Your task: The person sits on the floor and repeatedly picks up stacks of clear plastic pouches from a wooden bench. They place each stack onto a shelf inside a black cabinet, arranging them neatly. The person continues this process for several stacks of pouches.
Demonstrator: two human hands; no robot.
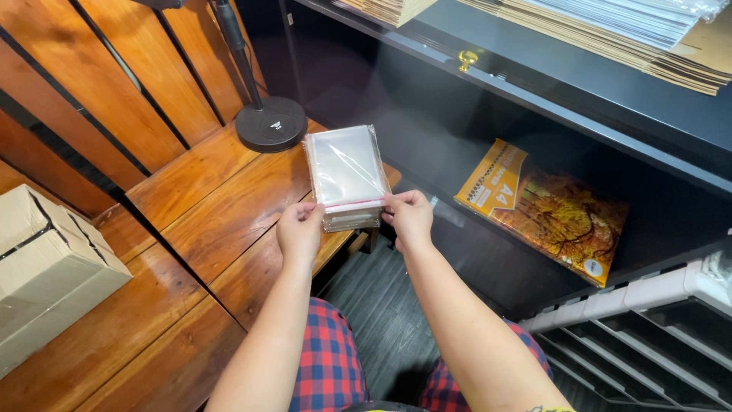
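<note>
Both hands, left [299, 231] and right [409, 217], pinch the lower corners of a clear bag stack [347, 177], fingers closed on its edge. The stack is held above the wooden surface [221, 206], just right of the round lamp base [271, 123]. A cardboard box [46, 267] sits far left of the base.

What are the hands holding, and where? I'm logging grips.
Both the left hand and right hand pinch a stack of clear plastic sleeves at its near bottom corners.

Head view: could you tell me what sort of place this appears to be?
Probably a small packing or stationery storeroom. Both hands hold a stack of clear plastic sleeves; a dark shelf carries flat cardboard sheets and a paper ream; a cardboard box sits nearby.
</note>
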